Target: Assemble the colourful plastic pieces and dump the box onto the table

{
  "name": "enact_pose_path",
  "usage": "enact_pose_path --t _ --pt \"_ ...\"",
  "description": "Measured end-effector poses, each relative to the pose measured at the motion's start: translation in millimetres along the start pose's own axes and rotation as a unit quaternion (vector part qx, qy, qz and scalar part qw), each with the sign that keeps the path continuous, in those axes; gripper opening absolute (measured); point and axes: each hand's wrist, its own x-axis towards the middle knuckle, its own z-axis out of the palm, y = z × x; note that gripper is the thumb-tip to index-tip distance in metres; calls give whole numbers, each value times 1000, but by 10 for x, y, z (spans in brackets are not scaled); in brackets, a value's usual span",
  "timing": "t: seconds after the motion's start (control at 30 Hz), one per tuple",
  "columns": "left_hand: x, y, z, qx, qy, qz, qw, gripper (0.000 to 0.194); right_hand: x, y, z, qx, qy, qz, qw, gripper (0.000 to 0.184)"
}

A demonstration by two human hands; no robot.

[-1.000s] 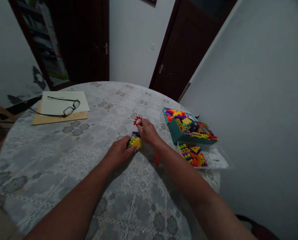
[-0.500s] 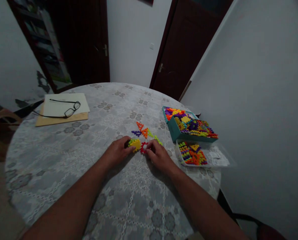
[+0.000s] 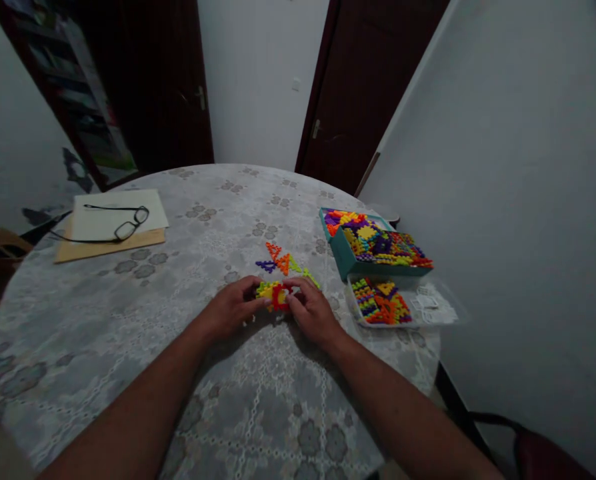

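My left hand (image 3: 234, 308) pinches a yellow toothed plastic piece (image 3: 265, 291) low over the round table (image 3: 128, 313). My right hand (image 3: 311, 310) grips a red ring-shaped piece (image 3: 279, 296) and presses it against the yellow one. Both hands have their fingers closed around the joined pieces. Just beyond them lie loose pieces on the cloth: a purple one (image 3: 267, 265), an orange triangle group (image 3: 279, 258) and a green one (image 3: 305, 273).
A teal box (image 3: 351, 263) heaped with coloured pieces stands at the right, with a clear lid (image 3: 428, 308) holding more in front of it. Glasses (image 3: 125, 229) rest on papers (image 3: 111, 223) at the far left. Dark doors and a white wall stand behind.
My right hand carried the red ring from beyond the loose pieces back toward me and pushed it against the yellow piece. My left hand stayed holding the yellow piece.
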Motion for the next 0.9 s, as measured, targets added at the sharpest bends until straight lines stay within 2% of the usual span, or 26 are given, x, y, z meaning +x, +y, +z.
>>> enact_pose_path --t 0.13,0.3,0.4,0.47,0.57,0.67,0.8,0.87,0.9 --pt "9 43 -2 -51 -10 0 999 44 17 -37 7 25 5 21 999 33" --pt "2 49 30 -38 -14 -4 999 47 -2 -132 50 -48 19 -44 998 34" --pt "3 24 28 0 -11 6 1000 49 -14 -153 76 -40 20 -58 997 36" --pt "0 11 23 21 -16 14 1000 49 -20 -149 74 -17 19 -40 999 39" --pt "-24 21 43 20 -38 21 999 47 -22 -132 51 29 -4 30 999 46" --pt "-57 58 99 -27 -52 8 998 49 -11 -147 1 63 -28 72 995 37" --pt "-72 73 130 -41 -31 2 999 59 10 -276 -246 52 -57 62 995 21" --pt "-64 63 113 -23 -3 2 1000 61 27 -354 -531 49 -39 61 996 22" --pt "-59 59 102 -14 11 1 1000 61 43 -382 -725 50 -7 62 997 24"
